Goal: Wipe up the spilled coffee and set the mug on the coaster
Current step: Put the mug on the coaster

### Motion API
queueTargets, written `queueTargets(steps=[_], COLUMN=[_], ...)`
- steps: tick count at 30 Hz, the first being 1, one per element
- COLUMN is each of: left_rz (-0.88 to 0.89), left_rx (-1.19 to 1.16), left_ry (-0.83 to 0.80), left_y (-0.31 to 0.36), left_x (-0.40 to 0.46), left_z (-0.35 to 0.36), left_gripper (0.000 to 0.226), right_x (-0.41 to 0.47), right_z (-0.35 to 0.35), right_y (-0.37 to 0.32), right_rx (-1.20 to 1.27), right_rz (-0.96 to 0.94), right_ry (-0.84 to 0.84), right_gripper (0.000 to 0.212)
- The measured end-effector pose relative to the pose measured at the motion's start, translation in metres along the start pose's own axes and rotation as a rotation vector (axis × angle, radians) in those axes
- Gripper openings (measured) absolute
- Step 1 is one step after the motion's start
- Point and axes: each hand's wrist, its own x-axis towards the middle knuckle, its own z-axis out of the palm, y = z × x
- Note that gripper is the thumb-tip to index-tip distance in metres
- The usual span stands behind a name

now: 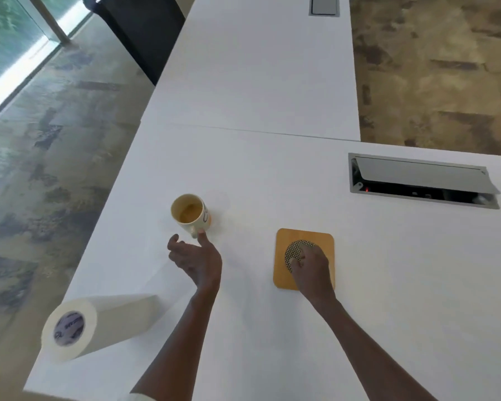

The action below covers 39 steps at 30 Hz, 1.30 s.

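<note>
A cream mug [191, 213] with a little coffee in it stands upright on the white table [258, 175]. Just below it my left hand [195, 259] is open, fingers spread, its thumb tip at the mug's handle. To the right lies a square wooden coaster [315, 237] with a round woven centre. My right hand [311, 266] rests on the coaster with fingers curled, covering its lower right part. I see no spilled coffee on the table top.
A paper towel roll [99, 325] lies on its side near the table's front left corner. An open cable hatch [422, 180] is set into the table at the right. A dark chair [139, 33] stands at the far left edge.
</note>
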Motion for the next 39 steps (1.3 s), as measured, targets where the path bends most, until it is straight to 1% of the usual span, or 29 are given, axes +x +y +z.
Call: queueTargets(steps=[3,6,8,10,13,17,20,24,28,30,33,36,39], left_rz=[-0.047,0.021,0.028,-0.016,-0.128,-0.195,-0.205,-0.207,-0.206,-0.188,-0.143,-0.098,-0.057], left_rx=[0.053,0.116,0.105,0.043,-0.135,-0.247,-0.234,-0.193,-0.194,-0.178,-0.153,-0.123,-0.089], left_ry=[-0.088,-0.121,-0.142,-0.180,-0.214,-0.253,-0.261,-0.243,-0.258,-0.268,-0.309,-0.360,-0.417], left_y=[0.004,0.005,0.001,-0.003,-0.005,-0.002,-0.002,-0.001,0.000,0.002,0.006,0.007,0.007], left_x=[0.016,0.027,0.032,0.038,0.045,0.048,0.051,0.053,0.047,0.040,0.021,-0.002,-0.027], left_z=[-0.004,-0.008,-0.010,-0.011,-0.014,-0.016,-0.016,-0.016,-0.018,-0.020,-0.023,-0.023,-0.018], left_gripper=[0.045,0.041,0.042,0.041,0.035,0.024,0.020,0.024,0.024,0.026,0.028,0.028,0.027], right_x=[0.006,0.011,0.014,0.016,0.017,0.013,0.009,0.009,0.010,0.010,0.010,0.014,0.017], right_z=[0.003,0.005,0.007,0.012,0.016,0.019,0.019,0.018,0.014,0.011,0.007,0.003,-0.007], right_y=[-0.016,-0.029,-0.036,-0.040,-0.046,-0.051,-0.058,-0.065,-0.071,-0.073,-0.073,-0.069,-0.065], right_rx=[-0.016,-0.009,0.009,0.022,0.054,0.064,0.073,0.087,0.104,0.103,0.098,0.111,0.094], right_rz=[-0.044,-0.060,-0.079,-0.099,-0.101,-0.115,-0.154,-0.174,-0.186,-0.192,-0.185,-0.181,-0.175], right_ry=[-0.008,-0.029,-0.042,-0.052,-0.074,-0.079,-0.059,-0.043,-0.008,0.003,-0.009,-0.037,-0.043], right_gripper=[0.016,0.018,0.016,0.017,0.023,0.025,0.033,0.039,0.048,0.049,0.042,0.021,0.025])
